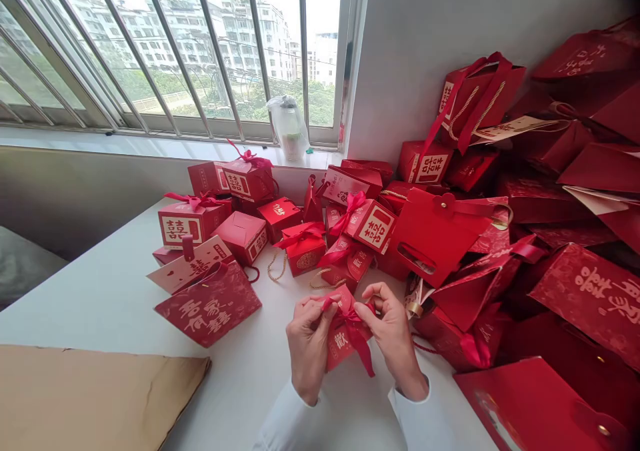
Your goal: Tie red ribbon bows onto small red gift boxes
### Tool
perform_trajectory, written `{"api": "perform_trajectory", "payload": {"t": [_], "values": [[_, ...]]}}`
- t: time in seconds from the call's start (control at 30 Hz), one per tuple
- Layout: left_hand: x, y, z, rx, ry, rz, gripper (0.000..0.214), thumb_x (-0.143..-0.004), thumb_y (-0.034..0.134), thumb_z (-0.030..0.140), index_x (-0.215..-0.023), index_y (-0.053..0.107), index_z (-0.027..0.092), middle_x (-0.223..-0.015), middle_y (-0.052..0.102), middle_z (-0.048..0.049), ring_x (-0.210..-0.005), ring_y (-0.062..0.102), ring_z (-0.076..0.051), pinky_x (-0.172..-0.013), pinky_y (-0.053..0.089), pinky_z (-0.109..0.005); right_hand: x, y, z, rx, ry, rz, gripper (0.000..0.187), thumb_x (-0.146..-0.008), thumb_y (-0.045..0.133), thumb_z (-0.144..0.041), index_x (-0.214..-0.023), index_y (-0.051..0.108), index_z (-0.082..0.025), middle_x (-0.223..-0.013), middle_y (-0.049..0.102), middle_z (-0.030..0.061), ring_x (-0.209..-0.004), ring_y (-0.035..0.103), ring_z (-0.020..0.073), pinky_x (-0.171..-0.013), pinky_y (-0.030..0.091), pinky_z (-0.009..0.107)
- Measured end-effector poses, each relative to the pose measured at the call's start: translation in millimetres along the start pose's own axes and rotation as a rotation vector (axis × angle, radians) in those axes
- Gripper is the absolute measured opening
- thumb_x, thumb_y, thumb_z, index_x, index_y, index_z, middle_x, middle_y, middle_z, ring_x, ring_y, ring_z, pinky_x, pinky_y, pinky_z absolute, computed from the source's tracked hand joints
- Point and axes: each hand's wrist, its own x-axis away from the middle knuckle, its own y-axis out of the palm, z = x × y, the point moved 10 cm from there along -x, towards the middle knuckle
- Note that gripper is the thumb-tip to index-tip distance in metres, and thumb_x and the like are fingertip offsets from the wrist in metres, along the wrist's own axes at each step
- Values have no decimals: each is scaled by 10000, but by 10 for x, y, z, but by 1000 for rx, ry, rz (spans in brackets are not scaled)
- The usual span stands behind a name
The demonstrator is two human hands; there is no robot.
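Note:
A small red gift box [341, 351] with gold characters stands on the white table between my hands. A dark pink ribbon [359, 344] is gathered at its top, with one tail hanging down the front. My left hand [311, 337] pinches the ribbon at the box's upper left. On the other side my right hand [393, 334] pinches the ribbon between thumb and forefinger, its other fingers curled. Just behind the box lies another red box [354, 264] with a ribbon. Parts of the box I work on are hidden by my fingers and the ribbon.
Red boxes and bags [555, 191] are piled high at the right against the wall. More red boxes [245, 237] stand along the back, near a tilted red bag [210, 307]. Brown cardboard [95, 397] covers the near left corner. A plastic-wrapped cup [290, 131] stands on the windowsill.

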Motion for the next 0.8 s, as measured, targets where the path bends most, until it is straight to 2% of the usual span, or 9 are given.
{"api": "perform_trajectory", "payload": {"t": [0.07, 0.13, 0.23, 0.4, 0.53, 0.73, 0.8], "values": [[-2, 4, 15, -19, -9, -13, 241, -845, 565, 406, -854, 720, 222, -964, 638, -52, -993, 548, -196, -873, 448, -312, -1, -8, 0, -3, 4, 5, 209, -792, 604, -348, -855, 450, -223, -619, 543, -55, -520, 488, 106, -490, 398, 198], [2, 18, 27, -47, -31, -30, 260, -827, 589, 404, -1007, 685, 242, -1038, 628, -51, -986, 572, -193, -870, 464, -317, -2, -18, -6, -1, 2, 7, 220, -790, 612, -358, -853, 453, -220, -621, 554, -50, -524, 506, 110, -493, 408, 200], [16, 44, 58, -92, -56, -39, 450, -742, 687, 385, -1162, 591, 258, -1082, 613, -54, -914, 616, -187, -831, 500, -321, -2, -10, -10, -2, 4, -13, 234, -792, 618, -378, -861, 462, -218, -651, 588, -32, -545, 545, 123, -504, 432, 209], [21, 62, 66, -102, -64, -25, 428, -740, 680, 326, -1140, 565, 227, -1045, 614, -60, -837, 641, -172, -795, 519, -317, 7, 4, -5, -7, 13, -28, 249, -797, 619, -399, -889, 468, -223, -660, 602, -26, -559, 592, 148, -500, 463, 226], [2, 69, 33, -70, -48, -62, 529, -752, 662, 278, -1241, 466, 225, -941, 648, -37, -881, 638, -183, -834, 501, -326, 21, -7, 26, -12, 25, -19, 271, -792, 624, -402, -919, 454, -233, -611, 590, -38, -530, 596, 157, -475, 455, 227], [8, 62, 80, -20, -51, -104, 510, -813, 600, 315, -1285, 423, 236, -974, 648, -37, -905, 633, -177, -817, 498, -310, 31, -12, 68, -53, 47, -20, 298, -775, 649, -415, -906, 457, -229, -630, 603, -31, -537, 585, 142, -479, 449, 212], [23, 52, 104, -65, -44, -77, 547, -788, 632, 334, -1285, 425, 237, -1020, 636, -49, -944, 621, -195, -845, 488, -335, 30, -4, 82, -59, 59, -28, 309, -769, 657, -425, -908, 463, -228, -634, 606, -29, -519, 565, 133, -469, 445, 211]]}}
